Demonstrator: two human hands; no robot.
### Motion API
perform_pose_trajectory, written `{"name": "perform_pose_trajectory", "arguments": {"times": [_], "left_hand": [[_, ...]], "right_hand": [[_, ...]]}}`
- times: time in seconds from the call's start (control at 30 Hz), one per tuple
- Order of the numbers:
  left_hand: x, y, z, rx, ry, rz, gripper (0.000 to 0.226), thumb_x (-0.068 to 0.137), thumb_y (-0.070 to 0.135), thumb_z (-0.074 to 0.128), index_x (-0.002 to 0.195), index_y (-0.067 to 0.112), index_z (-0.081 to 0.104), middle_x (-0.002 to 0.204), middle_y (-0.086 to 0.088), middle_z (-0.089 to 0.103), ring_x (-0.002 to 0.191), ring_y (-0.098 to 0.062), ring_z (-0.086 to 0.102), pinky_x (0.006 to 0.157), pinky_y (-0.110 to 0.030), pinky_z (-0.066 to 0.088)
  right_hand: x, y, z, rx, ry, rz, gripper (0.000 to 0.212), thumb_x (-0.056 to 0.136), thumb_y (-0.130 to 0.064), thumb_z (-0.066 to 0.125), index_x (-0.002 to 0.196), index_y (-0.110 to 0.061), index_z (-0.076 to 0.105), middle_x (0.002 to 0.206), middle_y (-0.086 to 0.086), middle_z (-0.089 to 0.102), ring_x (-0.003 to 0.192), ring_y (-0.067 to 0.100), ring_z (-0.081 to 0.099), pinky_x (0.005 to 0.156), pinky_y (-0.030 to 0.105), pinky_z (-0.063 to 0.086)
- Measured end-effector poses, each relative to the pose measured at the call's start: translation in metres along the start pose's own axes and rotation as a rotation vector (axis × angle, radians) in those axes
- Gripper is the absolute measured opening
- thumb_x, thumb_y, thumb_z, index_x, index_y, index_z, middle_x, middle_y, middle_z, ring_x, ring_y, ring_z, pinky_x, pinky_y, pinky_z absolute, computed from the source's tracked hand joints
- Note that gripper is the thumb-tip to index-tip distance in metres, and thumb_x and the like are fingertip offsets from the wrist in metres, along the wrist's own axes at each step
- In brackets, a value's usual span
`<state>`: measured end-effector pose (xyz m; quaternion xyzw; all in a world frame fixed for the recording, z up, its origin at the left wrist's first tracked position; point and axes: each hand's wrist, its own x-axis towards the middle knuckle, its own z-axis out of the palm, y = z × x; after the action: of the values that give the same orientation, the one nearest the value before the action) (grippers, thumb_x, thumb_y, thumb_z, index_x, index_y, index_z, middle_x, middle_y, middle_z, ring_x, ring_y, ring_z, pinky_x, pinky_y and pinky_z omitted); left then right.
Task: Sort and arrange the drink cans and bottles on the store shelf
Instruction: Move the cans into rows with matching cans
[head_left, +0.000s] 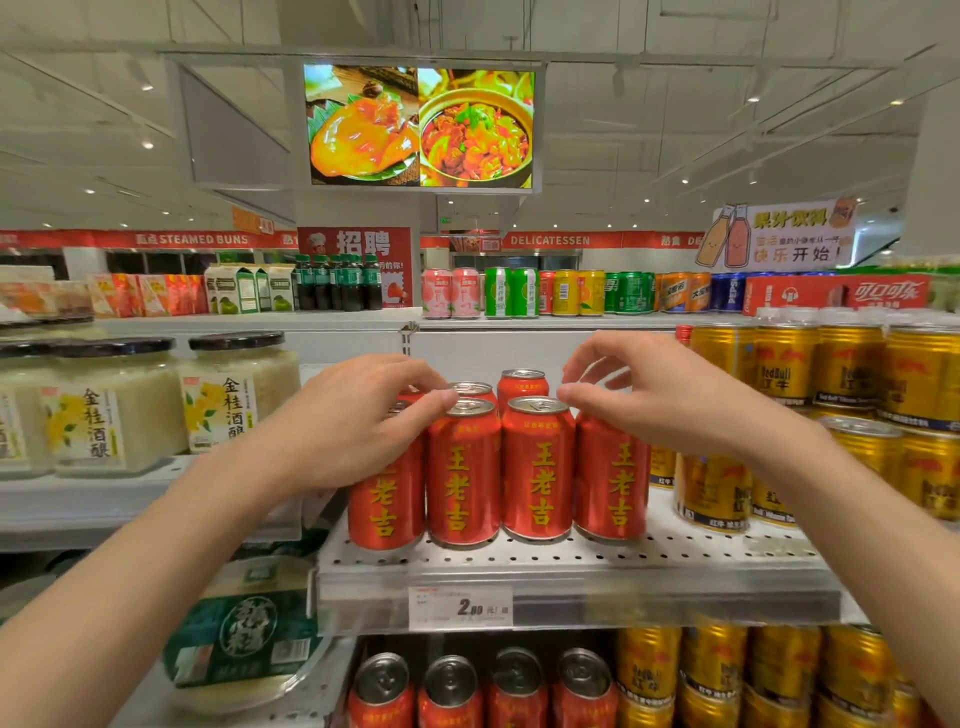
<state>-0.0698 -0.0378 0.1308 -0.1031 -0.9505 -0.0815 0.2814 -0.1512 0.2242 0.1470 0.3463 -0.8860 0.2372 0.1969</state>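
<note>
Several red herbal-tea cans (537, 467) with yellow characters stand in rows on a perforated metal shelf (571, 564). My left hand (358, 421) rests over the top of the leftmost front can (387, 512), fingers curled around its rim, thumb touching the rim of the second can (464, 473). My right hand (670, 395) covers the top of the rightmost front can (613, 478), fingertips pinched at its rim. More red cans (522, 384) stand behind the front row.
Gold energy-drink cans (831, 374) fill the shelf to the right. Glass jars of rice wine (114, 405) stand on the left shelf. The lower shelf holds more red cans (452, 686) and gold cans (717, 670). A price tag (460, 607) hangs on the shelf edge.
</note>
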Motion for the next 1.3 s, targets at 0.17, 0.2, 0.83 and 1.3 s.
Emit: {"name": "perform_pose_trajectory", "arguments": {"times": [0.17,0.2,0.83,1.3], "left_hand": [[-0.004,-0.02,-0.015,-0.072,-0.064,-0.097,0.046,0.087,0.065,0.055,0.118,0.034,0.068,0.1,0.028,0.061,0.093,0.003,0.061,0.089,-0.031,0.054],[-0.005,-0.023,-0.015,-0.081,-0.099,-0.101,0.052,0.084,0.068,0.058,0.122,0.034,0.067,0.105,0.027,0.062,0.095,0.003,0.061,0.088,-0.028,0.053],[-0.003,-0.024,-0.009,-0.158,-0.02,-0.083,0.046,0.092,0.06,0.053,0.127,0.033,0.065,0.124,0.019,0.062,0.108,0.002,0.056,0.099,-0.028,0.047],[0.02,-0.01,0.012,-0.073,-0.09,0.002,0.041,0.102,0.049,0.042,0.121,0.025,0.07,0.116,0.007,0.069,0.105,-0.011,0.062,0.096,-0.038,0.049]], "right_hand": [[0.02,-0.018,0.013,-0.072,-0.224,-0.004,0.047,0.09,-0.058,0.063,0.127,-0.03,0.063,0.118,-0.015,0.063,0.113,0.009,0.061,0.097,0.031,0.051],[0.021,-0.018,0.014,-0.079,-0.255,-0.008,0.05,0.089,-0.058,0.064,0.131,-0.031,0.062,0.122,-0.015,0.062,0.113,0.008,0.061,0.096,0.029,0.05],[0.054,-0.007,0.013,-0.027,-0.102,0.07,0.028,0.097,-0.045,0.061,0.112,-0.025,0.072,0.106,-0.01,0.072,0.093,0.005,0.066,0.073,0.026,0.053],[0.127,0.026,0.053,-0.082,-0.324,0.218,0.019,0.092,-0.031,0.073,0.086,-0.02,0.059,0.086,0.001,0.065,0.077,0.018,0.058,0.061,0.027,0.044]]}}
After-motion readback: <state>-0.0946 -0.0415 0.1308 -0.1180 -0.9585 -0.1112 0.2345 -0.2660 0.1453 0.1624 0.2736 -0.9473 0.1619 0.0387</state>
